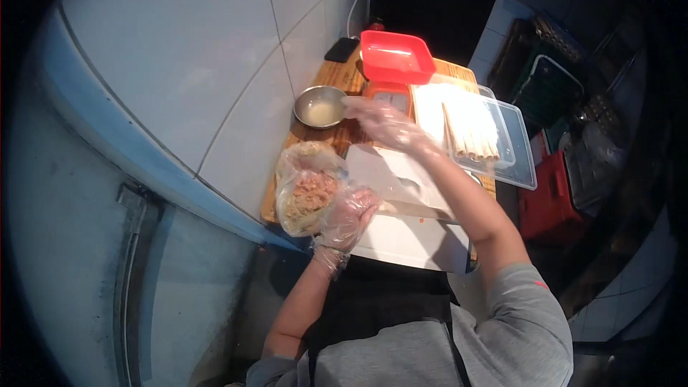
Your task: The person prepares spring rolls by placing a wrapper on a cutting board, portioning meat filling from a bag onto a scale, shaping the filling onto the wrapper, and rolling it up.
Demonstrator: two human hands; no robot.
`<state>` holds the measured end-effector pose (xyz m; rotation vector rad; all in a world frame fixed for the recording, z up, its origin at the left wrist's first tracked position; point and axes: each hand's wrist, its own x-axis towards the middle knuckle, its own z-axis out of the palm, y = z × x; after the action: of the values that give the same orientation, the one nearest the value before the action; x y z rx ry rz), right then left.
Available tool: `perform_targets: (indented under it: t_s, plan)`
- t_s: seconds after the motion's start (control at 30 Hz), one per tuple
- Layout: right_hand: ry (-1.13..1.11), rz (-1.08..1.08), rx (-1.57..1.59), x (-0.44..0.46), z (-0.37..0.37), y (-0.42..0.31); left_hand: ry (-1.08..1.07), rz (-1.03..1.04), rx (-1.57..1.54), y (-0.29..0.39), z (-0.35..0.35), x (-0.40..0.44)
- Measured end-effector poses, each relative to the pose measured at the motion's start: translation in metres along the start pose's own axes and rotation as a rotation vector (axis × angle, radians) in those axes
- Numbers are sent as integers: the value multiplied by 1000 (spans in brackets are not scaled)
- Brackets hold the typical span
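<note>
My left hand [351,213], in a clear plastic glove, lies at the left end of a long, pale roll-like strip [412,209] on the white board [408,244]. Its fingers look loosely stretched out. Beside it sits a clear plastic bag [292,165] holding a pinkish minced filling [312,192]. Also gloved and slightly blurred, my right hand [387,123] reaches across the board with fingers extended. Its fingertips are at the right rim of a small metal bowl [320,107] containing cloudy liquid. Nothing shows in the grip of either hand.
Behind the right hand, a red tray [398,57] sits on an orange scale [392,97]. Several long pale rolls [469,132] lie in a clear plastic container [525,145] at the right. A dark phone-like object [342,49] rests by the tiled wall [236,50]. A red box [548,197] stands beyond the table.
</note>
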<state>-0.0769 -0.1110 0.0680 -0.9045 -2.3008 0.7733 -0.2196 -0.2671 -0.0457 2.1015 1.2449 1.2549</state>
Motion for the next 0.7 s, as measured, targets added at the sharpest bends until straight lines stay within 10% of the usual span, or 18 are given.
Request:
perform_targets:
  t_s: [0.23, 0.37, 0.7]
  plan:
    - [-357, 166, -23, -180, -23, 23, -14, -13, -54, 5, -6, 6]
    - [-442, -75, -201, -180, 8, 46, -30, -2, -68, 7, -5, 6]
    - [-484, 104, -278, -230, -49, 66, -19, -5, -40, 10, -4, 4]
